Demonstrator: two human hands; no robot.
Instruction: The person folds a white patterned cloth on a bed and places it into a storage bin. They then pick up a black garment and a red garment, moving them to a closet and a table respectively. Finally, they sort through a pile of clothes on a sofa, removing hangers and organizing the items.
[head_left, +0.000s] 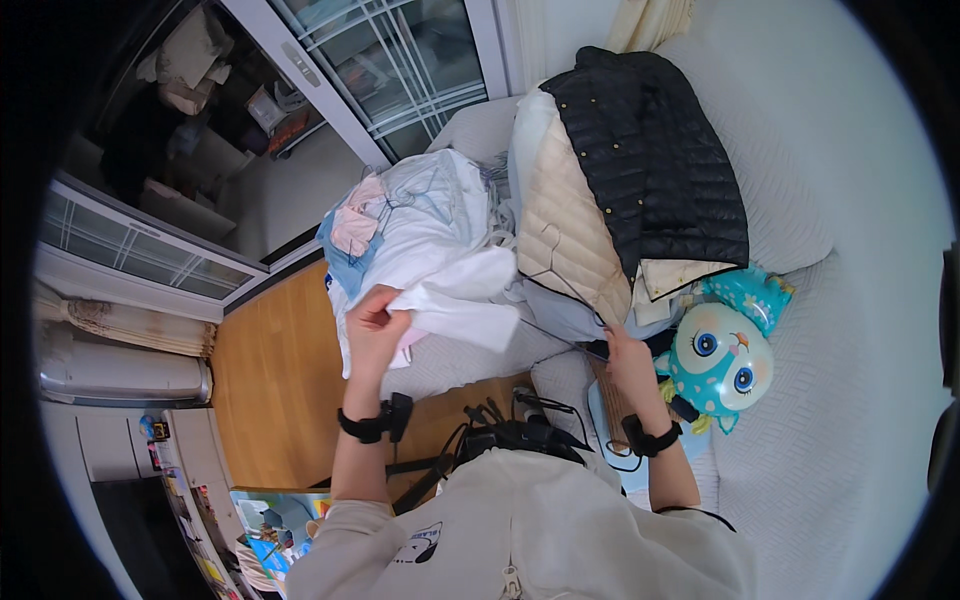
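Observation:
A white cloth garment (469, 304) hangs from the pinch of my left hand (379, 330), partly blurred, over the pile of laundry. My right hand (628, 360) grips one end of a thin wire clothes hanger (553, 271), whose hook lies over the cream quilted lining of a black quilted jacket (660, 157). White laundry (427, 217) lies beyond my left hand, with a pink cloth (356, 223), a blue cloth (351, 264) and several wire hangers on it. Whether the garment touches the hanger I cannot tell.
A grey quilted sofa cover (795, 337) spreads under the jacket and to the right. A teal animal-shaped foil balloon (724, 356) lies beside my right hand. Black cables (487, 412) hang at my waist. A sliding glass door (397, 60) stands beyond the laundry, with wooden flooring (277, 375) at left.

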